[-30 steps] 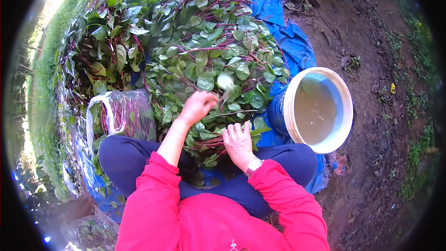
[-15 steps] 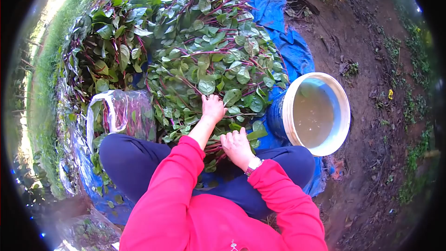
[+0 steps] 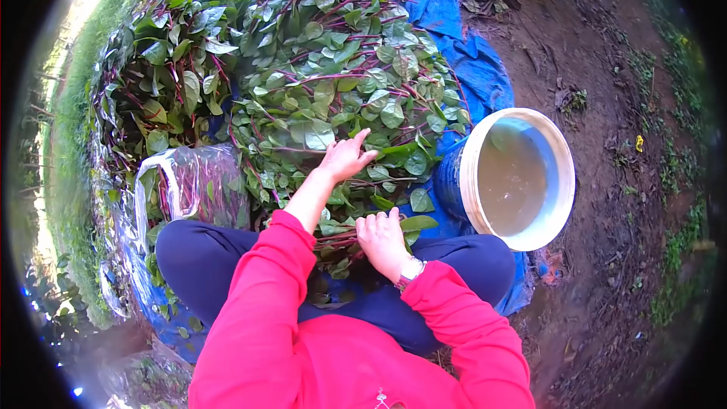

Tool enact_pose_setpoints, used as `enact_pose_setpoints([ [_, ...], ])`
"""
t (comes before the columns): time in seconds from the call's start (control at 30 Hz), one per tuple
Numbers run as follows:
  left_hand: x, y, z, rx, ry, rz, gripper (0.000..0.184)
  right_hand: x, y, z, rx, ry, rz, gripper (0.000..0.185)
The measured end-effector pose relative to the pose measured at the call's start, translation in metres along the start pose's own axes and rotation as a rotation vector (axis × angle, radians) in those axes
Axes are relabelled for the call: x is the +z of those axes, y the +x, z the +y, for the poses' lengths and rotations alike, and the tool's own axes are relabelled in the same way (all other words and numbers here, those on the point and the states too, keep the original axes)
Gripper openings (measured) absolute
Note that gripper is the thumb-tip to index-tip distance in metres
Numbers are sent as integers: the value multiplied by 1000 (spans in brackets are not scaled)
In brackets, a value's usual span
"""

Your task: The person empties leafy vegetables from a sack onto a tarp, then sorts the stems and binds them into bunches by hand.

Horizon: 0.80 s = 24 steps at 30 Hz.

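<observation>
My left hand (image 3: 344,159) is over the near part of a broad pile of Malabar spinach (image 3: 333,83), green leaves on purple-red stems. Its index finger and thumb are stretched apart, and I see nothing held in it. Close to my lap, my right hand (image 3: 382,242) has its fingers wrapped round a bunch of Malabar spinach stems (image 3: 337,241). Those stems point left, and a few leaves stick out to the right of the fist. The fingertips of that hand are partly hidden.
Right of the pile stands a bucket (image 3: 463,182) with a white rim, holding murky water. A clear plastic bag (image 3: 216,185) with stems inside lies by my left knee. More greens (image 3: 174,68) are heaped at the left. Beneath is a blue tarp (image 3: 481,68), with muddy ground (image 3: 606,182) beyond.
My left hand has moved slightly up over the pile, and its fingers have spread apart. The right hand keeps its hold on the bunch, almost unmoved.
</observation>
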<state>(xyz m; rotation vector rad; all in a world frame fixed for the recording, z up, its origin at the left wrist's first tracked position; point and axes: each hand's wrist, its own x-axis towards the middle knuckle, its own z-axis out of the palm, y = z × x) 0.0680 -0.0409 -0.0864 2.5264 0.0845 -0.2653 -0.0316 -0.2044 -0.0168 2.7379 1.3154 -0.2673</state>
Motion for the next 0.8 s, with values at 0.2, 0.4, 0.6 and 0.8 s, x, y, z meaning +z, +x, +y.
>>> enact_pose_setpoints([
  [0.2,-12,-25,-41,221,155,-29,32,0,5,1,5,23,21,14],
  [0.4,-29,-69,16,-11,-596,-509,78,7,11,12,12,28,296,21],
  [0.6,-19,-53,4,-307,-969,-873,72,7,8,10,-14,41,234,18],
  [0.8,36,-28,18,7,366,-443,52,7,5,6,32,71,-89,15],
])
